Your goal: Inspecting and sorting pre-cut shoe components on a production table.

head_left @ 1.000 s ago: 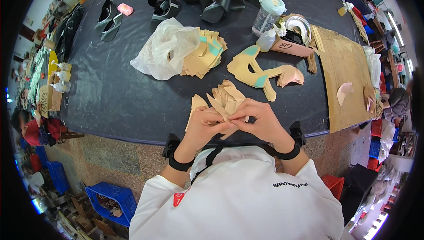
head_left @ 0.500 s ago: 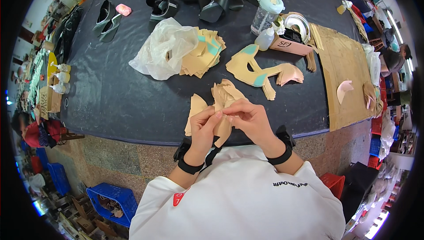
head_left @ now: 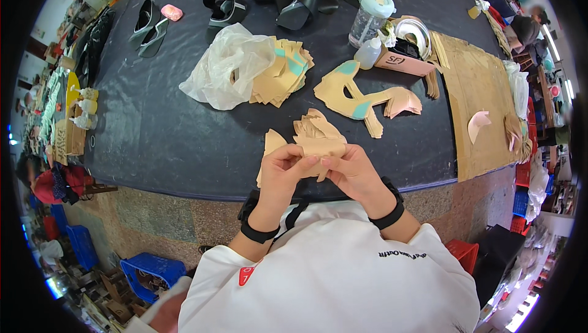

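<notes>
Between my two hands is a tan shoe upper piece (head_left: 322,148), pinched along its near edge. My left hand (head_left: 285,171) closes thumb and fingers on its left side. On the right side, my right hand (head_left: 355,172) grips it the same way, with the thumbs almost meeting. Just beyond the held piece lies a loose pile of similar tan pieces (head_left: 315,126). Another tan piece (head_left: 275,141) rests by my left fingers, partly hidden by that hand.
Farther off are tan cutouts with teal patches (head_left: 343,91), a stack (head_left: 278,79) under a white plastic bag (head_left: 229,67), black shoes (head_left: 223,7), a clear jug (head_left: 371,18), a small bottle (head_left: 368,54) and a pink box (head_left: 404,62). A cardboard sheet (head_left: 471,97) covers the table's right side.
The held piece has turned from hanging lengthwise to lying across between my hands. Both hands have shifted slightly, thumbs now level. A person's pale sleeve has come in at the lower left.
</notes>
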The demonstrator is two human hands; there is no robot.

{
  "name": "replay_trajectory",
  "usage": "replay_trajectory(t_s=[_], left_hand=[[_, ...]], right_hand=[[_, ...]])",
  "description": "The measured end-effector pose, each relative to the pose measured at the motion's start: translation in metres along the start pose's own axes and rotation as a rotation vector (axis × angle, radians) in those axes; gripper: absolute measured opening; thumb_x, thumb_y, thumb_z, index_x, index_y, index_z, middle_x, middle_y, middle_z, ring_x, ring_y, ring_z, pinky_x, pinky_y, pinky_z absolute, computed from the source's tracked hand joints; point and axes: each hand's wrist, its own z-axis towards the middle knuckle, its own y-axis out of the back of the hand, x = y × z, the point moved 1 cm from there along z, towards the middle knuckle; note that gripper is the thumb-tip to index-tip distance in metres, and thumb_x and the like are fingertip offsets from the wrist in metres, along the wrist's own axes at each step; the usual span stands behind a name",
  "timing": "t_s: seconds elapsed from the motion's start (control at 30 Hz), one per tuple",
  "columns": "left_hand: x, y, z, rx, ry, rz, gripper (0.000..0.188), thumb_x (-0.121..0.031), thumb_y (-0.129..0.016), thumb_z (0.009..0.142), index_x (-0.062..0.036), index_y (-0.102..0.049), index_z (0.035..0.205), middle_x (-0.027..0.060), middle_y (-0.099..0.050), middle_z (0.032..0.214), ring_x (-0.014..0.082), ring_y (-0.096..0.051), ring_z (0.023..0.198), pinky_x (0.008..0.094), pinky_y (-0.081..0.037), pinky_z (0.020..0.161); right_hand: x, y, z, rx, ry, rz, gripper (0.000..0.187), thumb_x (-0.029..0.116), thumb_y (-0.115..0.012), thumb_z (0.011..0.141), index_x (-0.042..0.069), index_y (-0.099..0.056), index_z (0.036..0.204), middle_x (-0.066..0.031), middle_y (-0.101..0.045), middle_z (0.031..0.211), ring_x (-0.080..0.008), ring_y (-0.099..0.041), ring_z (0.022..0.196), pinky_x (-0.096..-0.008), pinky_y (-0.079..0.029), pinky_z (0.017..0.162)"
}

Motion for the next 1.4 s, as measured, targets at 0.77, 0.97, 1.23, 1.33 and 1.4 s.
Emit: replay_trajectory(t_s=[0.77,0.97,1.23,1.33,1.4], left_hand=[[0.061,0.033,-0.011,0.212,0.021,0.180,0.023,-0.003,-0.067,0.075,-0.0014,-0.060,0.097,0.0062,-0.061,0.094,0.0125,-0.055,0.087,0.0253,-0.043,0.075],[0.072,0.076,0.011,-0.372,-0.174,1.033,0.036,-0.020,-0.065,0.077,-0.0043,-0.054,0.107,0.0120,-0.052,0.103,0.0243,-0.050,0.095,0.0378,-0.037,0.085],[0.039,0.072,-0.001,-0.403,-0.086,0.509,0.011,-0.010,-0.059,0.082,0.0013,-0.059,0.083,0.0020,-0.060,0.071,0.0061,-0.054,0.064,0.0215,-0.043,0.056],[-0.003,0.037,-0.008,-0.314,-0.053,0.401,0.010,-0.006,-0.060,0.082,0.0022,-0.059,0.086,0.0008,-0.061,0.074,0.0034,-0.053,0.069,0.0191,-0.043,0.059],[-0.006,0.022,-0.008,-0.220,-0.095,0.468,0.013,-0.005,-0.063,0.080,0.0027,-0.059,0.089,0.0025,-0.061,0.077,0.0041,-0.054,0.070,0.0183,-0.043,0.059]], right_hand=[[-0.008,0.050,-0.005,-0.062,-0.022,-0.122,0.044,0.011,-0.067,0.076,0.001,-0.052,0.116,-0.0025,-0.062,0.098,-0.0103,-0.058,0.084,-0.0272,-0.047,0.075],[-0.005,0.074,0.024,-0.761,0.660,-1.403,0.043,0.022,-0.060,0.081,0.000,-0.049,0.116,-0.0165,-0.048,0.111,-0.0314,-0.036,0.108,-0.0414,-0.027,0.094],[-0.022,0.016,0.002,-0.241,0.827,-1.330,0.035,0.001,-0.065,0.074,0.002,-0.055,0.108,-0.0091,-0.057,0.091,-0.0216,-0.057,0.081,-0.0285,-0.046,0.069],[-0.018,-0.005,0.002,-0.305,0.487,-0.820,0.027,0.013,-0.069,0.076,0.000,-0.060,0.097,-0.0093,-0.060,0.092,-0.0149,-0.059,0.079,-0.0269,-0.046,0.064],[-0.010,-0.015,0.006,-0.258,0.434,-0.748,0.026,0.014,-0.069,0.076,0.000,-0.060,0.096,-0.0088,-0.061,0.092,-0.0121,-0.058,0.079,-0.0255,-0.046,0.063]])
